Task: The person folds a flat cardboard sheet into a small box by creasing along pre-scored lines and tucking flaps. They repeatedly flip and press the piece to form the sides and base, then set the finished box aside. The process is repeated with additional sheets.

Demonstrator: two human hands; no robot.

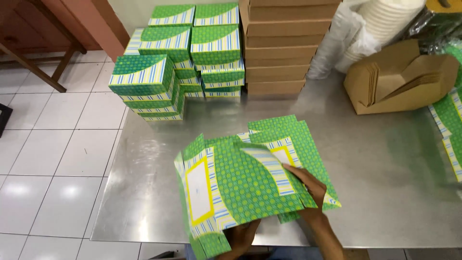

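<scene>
The fingers [294,172] of the right hand [308,185] are laid flat and slightly spread on a flat green patterned box blank [250,180], pressing it onto the loose pile of blanks [288,132] beneath. The left hand [240,237] is seen only in part at the near edge of the steel table [375,192]; its fingers are curled up under the lifted near edge of the same blank, pinching it from below, though the fingertips themselves are hidden.

The step in hand is judged to be the folding of this blank into a box: one panel is raised while the rest is held down. The next move would call for the raised side to be creased along its fold line while the right fingers are kept firm.

The right forearm is angled in from the near edge, wrist low. Well beyond the fingers, finished green boxes [192,53] are stacked, with brown cartons [279,48] beside them.
</scene>
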